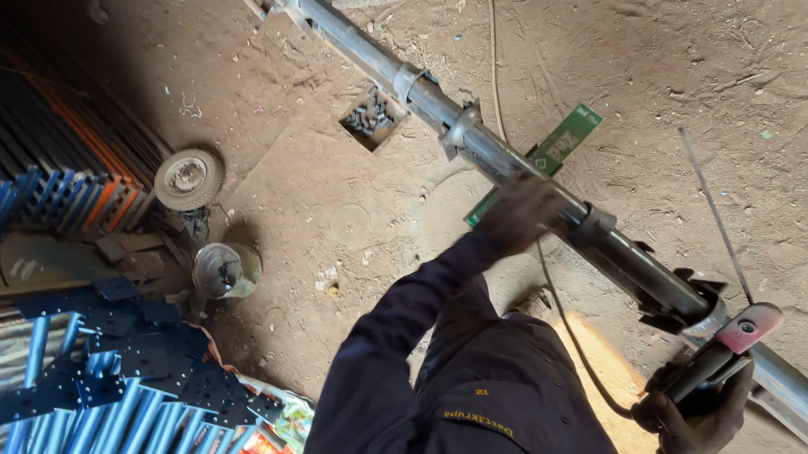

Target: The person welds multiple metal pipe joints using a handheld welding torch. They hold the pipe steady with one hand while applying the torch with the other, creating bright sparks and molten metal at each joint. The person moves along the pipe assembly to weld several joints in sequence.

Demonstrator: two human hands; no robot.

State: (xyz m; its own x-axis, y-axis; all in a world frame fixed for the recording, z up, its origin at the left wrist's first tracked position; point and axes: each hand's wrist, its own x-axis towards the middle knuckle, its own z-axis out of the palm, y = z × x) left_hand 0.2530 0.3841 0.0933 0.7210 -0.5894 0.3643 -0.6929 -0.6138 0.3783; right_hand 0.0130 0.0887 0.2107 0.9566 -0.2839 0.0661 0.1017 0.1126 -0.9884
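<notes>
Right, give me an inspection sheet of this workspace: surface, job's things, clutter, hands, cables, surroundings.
Surface: bare dirt floor, dusty and scuffed.
Job's things: long metal pipe with collars lies diagonally; electrode holder with a thin welding rod sits at its lower end.
Clutter: small wheel, round tin, small box of dark pieces, green flat packet under the pipe.
Hands: left hand rests on the pipe, blurred; right hand grips the electrode holder.
Cables: dark cable runs from the holder under the pipe.
Surroundings: blue metal posts with dark plates, stacked metal frames.
</notes>
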